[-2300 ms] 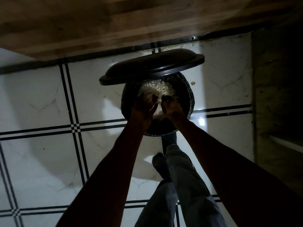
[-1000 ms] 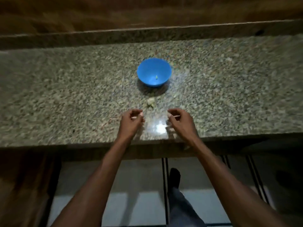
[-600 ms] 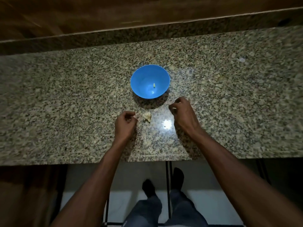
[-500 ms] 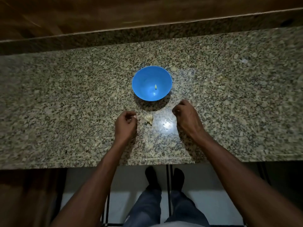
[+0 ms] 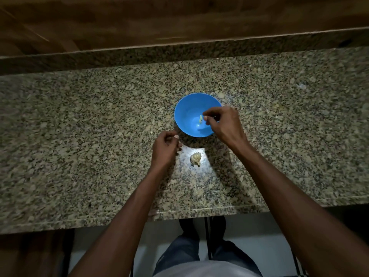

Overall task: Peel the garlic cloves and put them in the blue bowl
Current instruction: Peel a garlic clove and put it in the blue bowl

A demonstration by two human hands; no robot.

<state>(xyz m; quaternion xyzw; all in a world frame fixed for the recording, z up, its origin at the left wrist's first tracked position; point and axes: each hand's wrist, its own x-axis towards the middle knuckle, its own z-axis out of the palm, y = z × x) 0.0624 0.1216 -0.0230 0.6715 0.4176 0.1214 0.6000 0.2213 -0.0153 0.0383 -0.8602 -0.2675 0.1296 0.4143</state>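
The blue bowl (image 5: 187,116) stands on the granite counter (image 5: 79,136) with one small pale clove (image 5: 200,119) lying inside it. My right hand (image 5: 223,126) hovers over the bowl's right side, thumb and fingertips pinched together just right of that clove; nothing shows between them. My left hand (image 5: 164,148) is at the bowl's near left, fingers curled, with nothing visible in it. A garlic bulb (image 5: 195,158) with its skin on lies on the counter in front of the bowl, between my forearms and untouched.
A granite upstand and wooden panelling (image 5: 179,21) close off the back of the counter. The counter's front edge (image 5: 119,216) runs below my forearms, with my legs and the tiled floor beneath it.
I turned from the bin on the floor back to the counter. Over the last half second my right hand rose from beside the bowl to over it. The left hand hardly moved.
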